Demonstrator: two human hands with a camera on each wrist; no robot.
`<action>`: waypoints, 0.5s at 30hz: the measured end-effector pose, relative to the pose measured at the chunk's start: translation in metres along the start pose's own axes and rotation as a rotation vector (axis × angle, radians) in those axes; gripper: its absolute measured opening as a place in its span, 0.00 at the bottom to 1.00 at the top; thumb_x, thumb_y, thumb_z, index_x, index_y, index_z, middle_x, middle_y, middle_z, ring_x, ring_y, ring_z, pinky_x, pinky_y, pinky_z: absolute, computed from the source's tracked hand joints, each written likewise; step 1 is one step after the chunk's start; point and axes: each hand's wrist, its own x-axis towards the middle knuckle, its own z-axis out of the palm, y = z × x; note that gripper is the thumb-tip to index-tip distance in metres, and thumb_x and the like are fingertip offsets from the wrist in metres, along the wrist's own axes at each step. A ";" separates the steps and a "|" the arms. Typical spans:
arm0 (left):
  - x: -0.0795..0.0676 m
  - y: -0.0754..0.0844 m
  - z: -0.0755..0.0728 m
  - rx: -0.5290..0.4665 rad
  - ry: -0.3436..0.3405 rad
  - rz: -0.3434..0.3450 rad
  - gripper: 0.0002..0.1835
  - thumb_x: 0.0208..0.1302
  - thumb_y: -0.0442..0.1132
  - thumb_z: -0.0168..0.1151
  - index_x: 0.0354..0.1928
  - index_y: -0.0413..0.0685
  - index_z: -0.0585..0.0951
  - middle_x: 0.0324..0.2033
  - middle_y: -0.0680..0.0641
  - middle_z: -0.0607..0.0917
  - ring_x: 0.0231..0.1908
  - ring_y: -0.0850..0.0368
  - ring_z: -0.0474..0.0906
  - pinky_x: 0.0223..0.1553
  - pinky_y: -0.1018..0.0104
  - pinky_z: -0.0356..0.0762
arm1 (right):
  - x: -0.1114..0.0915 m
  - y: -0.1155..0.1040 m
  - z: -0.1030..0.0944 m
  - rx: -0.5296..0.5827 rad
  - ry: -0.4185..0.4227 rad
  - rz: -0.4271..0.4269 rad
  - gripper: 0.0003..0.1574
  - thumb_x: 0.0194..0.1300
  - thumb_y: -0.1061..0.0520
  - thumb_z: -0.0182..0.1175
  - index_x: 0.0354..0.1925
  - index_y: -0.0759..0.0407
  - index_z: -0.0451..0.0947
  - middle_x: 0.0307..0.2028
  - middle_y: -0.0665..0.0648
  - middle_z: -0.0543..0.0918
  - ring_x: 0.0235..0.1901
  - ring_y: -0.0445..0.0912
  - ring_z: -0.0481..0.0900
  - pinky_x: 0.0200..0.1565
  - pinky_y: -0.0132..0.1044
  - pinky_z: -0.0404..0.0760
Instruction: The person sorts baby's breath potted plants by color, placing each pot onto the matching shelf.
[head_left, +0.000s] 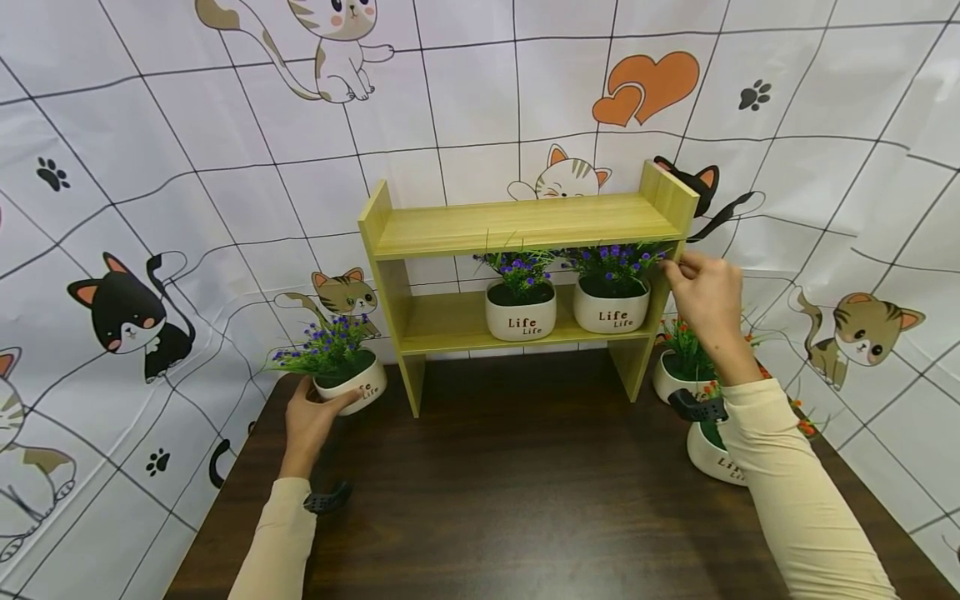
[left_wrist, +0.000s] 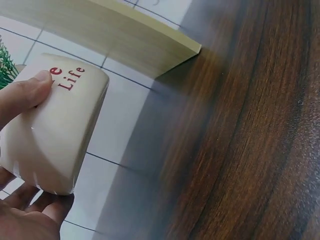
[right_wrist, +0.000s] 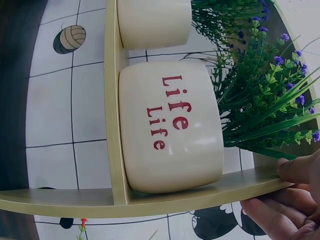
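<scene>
My left hand (head_left: 309, 421) grips a white oval flowerpot (head_left: 358, 390) with purple flowers and grass, left of a small two-tier wooden shelf (head_left: 517, 223). Its thumb lies across the lettered front and the fingers are beneath, and the pot (left_wrist: 60, 120) looks tilted. At the shelf's right side panel, my right hand (head_left: 708, 300) pinches the board, thumb inside and fingers outside. Two more white "Life" pots with purple flowers stand on the lower board: a middle pot (head_left: 521, 315) and a right pot (right_wrist: 170, 125), the latter close to that side panel.
Right of the shelf, two white pots with orange flowers stand on the dark wooden table (head_left: 525, 500): a rear pot (head_left: 678, 379) and a front pot (head_left: 712, 458), partly hidden by my right arm. A tile-patterned wall covering (head_left: 465, 100) with cartoon cats rises behind.
</scene>
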 end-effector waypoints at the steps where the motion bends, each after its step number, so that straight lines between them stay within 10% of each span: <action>1: -0.001 0.001 -0.001 0.000 0.001 0.004 0.57 0.58 0.58 0.82 0.82 0.44 0.62 0.71 0.34 0.76 0.70 0.37 0.75 0.70 0.43 0.74 | 0.000 0.000 0.000 0.001 -0.003 0.003 0.17 0.77 0.58 0.63 0.51 0.70 0.90 0.34 0.70 0.91 0.10 0.21 0.61 0.14 0.25 0.56; 8: -0.012 0.009 -0.007 0.008 0.020 0.048 0.48 0.58 0.55 0.82 0.76 0.45 0.71 0.65 0.38 0.82 0.63 0.45 0.80 0.44 0.84 0.73 | 0.000 0.000 0.000 0.002 -0.008 0.008 0.16 0.78 0.58 0.62 0.51 0.70 0.90 0.34 0.70 0.91 0.09 0.25 0.61 0.14 0.26 0.55; 15: -0.023 0.021 -0.011 -0.016 0.023 0.085 0.45 0.58 0.51 0.83 0.74 0.47 0.73 0.64 0.40 0.83 0.60 0.52 0.81 0.45 0.86 0.75 | 0.001 0.000 0.000 -0.005 -0.008 0.016 0.17 0.78 0.57 0.62 0.51 0.69 0.90 0.34 0.70 0.91 0.11 0.21 0.62 0.15 0.26 0.57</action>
